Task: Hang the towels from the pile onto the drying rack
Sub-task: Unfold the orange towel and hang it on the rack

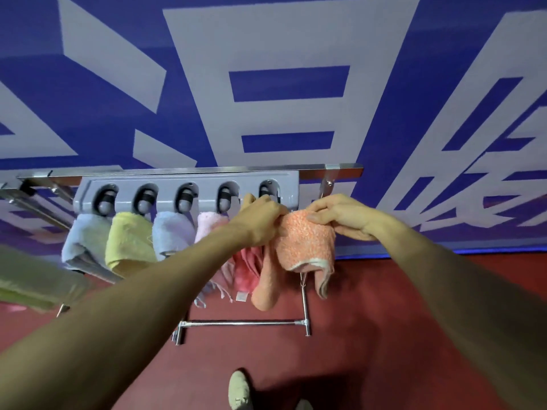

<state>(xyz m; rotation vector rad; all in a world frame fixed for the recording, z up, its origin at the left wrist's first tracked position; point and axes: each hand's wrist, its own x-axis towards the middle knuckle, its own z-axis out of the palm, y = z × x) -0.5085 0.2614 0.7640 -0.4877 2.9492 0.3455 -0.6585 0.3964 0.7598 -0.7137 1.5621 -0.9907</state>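
Observation:
A grey clip holder with several roller clips is fixed on a steel rack bar. Hanging from its clips are a light blue towel, a yellow towel, a pale blue towel and a pink towel. Both hands grip an orange speckled towel just below the rightmost clip. My left hand pinches its left top edge. My right hand holds its right top edge. A red-pink towel hangs partly hidden behind my left forearm.
A blue wall with big white characters stands behind the rack. The lower chrome frame of the rack stands on the red floor. A green blurred object sits at the left. My shoe shows at the bottom.

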